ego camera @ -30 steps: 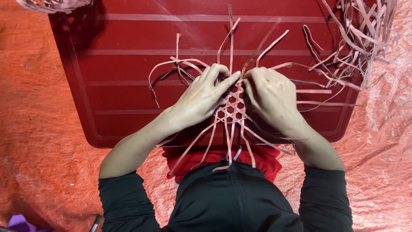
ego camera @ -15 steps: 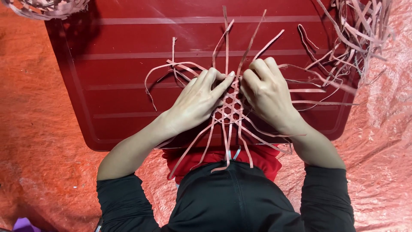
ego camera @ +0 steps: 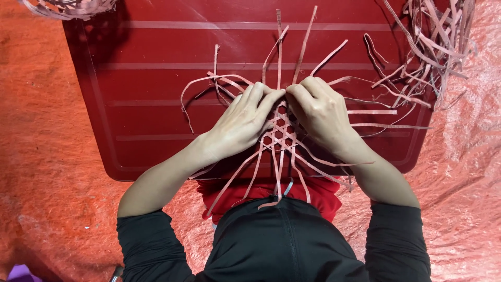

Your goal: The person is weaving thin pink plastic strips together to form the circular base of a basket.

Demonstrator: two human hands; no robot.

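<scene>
Since half a second ago your hands have barely shifted on the weave; the fingertips have drawn slightly closer together at its upper edge, and the loose strips fan out much as before.

Landmark: the dark red ribbed board [ego camera: 156, 104], lying flat on orange sheeting [ego camera: 47, 156].

Woven patch [ego camera: 279, 133]: a small open lattice of pale pink flat strips, sitting near the board's lower-middle edge, right in front of your body. Loose strip ends radiate from it, up across the board and down over its near edge onto the red cloth [ego camera: 318, 196] on your lap.

Left hand [ego camera: 242, 122]: palm down, fingers bent and pressing onto the left side of the woven patch, the fingertips pinching strips at its top. Closed on the strips, not flat open.

Right hand [ego camera: 321, 112]: palm down on the right side of the patch, fingers curled, tips meeting the left hand's tips just above the lattice. Also gripping strips; exactly which strip you hold I cannot tell.

Bundle of spare strips [ego camera: 436, 36]: a tangled heap at the board's upper right corner, spilling over its edge.

Another strip tangle [ego camera: 73, 6] shows at the board's upper left corner, cut by the frame.
</scene>
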